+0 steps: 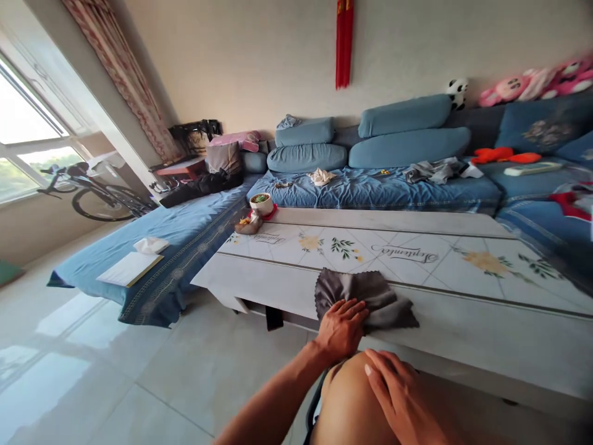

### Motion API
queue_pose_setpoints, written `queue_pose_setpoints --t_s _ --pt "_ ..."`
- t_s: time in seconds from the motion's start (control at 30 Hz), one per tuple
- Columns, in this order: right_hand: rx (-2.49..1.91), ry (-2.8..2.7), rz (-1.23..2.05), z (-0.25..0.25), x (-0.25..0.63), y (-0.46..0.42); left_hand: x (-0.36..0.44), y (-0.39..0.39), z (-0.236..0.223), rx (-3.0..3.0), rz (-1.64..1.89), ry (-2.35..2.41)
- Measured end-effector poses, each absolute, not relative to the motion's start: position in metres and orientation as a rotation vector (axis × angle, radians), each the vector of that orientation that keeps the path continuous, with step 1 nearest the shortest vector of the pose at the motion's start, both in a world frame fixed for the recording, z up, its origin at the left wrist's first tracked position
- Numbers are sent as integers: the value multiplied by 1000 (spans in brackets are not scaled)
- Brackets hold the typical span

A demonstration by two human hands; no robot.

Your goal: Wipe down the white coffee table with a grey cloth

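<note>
A grey-brown cloth (384,300) with a zigzag edge lies rumpled on the near edge of a long white coffee table (287,287). My left hand (341,324) presses down on the cloth's left part, fingers close together and slightly bent, and folds run out from it to the right. My right hand (396,386) rests on my bare knee (349,395), its fingers stretched out and holding nothing. Both hands are at the near side of the table.
At the table's far left corner stand a potted succulent (262,204) and a small bag with scraps (249,222). Blue sofas (301,191) border the table's back and sides, with clothes (435,171) on them. A box with tissues (132,267) lies on the left seat.
</note>
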State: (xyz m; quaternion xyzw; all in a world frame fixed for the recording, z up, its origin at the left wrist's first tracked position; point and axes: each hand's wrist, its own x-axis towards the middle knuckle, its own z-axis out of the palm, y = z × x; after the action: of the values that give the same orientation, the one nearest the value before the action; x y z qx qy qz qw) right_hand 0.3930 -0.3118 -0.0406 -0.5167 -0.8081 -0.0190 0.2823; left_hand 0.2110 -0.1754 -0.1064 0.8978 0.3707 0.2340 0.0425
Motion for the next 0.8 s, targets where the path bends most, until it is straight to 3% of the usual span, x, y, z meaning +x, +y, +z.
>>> queue_pose_setpoints --t_s 0.1,0.3,0.4,0.47,0.57,0.7,0.8 --pt "-1407 -2171 -80 -47 393 -315 126 -160 -100 2690 750 1311" --pt "-1521 -2093 -145 -69 387 -321 -117 -128 -59 2060 535 2383" --pt "-1508 -2108 -220 -62 380 -316 -154 -111 -41 1768 406 2647" --pt "-1445 -2142 -266 -49 376 -310 -128 -97 -41 1757 384 2650" --pt "-1317 -2212 -326 -27 366 -301 -28 -82 -56 2082 392 2375" --pt "-1282 -2242 -266 -17 349 -292 142 -81 -88 2676 518 1483" --pt "-1319 -2228 -229 -29 348 -288 211 -78 -96 2831 576 942"
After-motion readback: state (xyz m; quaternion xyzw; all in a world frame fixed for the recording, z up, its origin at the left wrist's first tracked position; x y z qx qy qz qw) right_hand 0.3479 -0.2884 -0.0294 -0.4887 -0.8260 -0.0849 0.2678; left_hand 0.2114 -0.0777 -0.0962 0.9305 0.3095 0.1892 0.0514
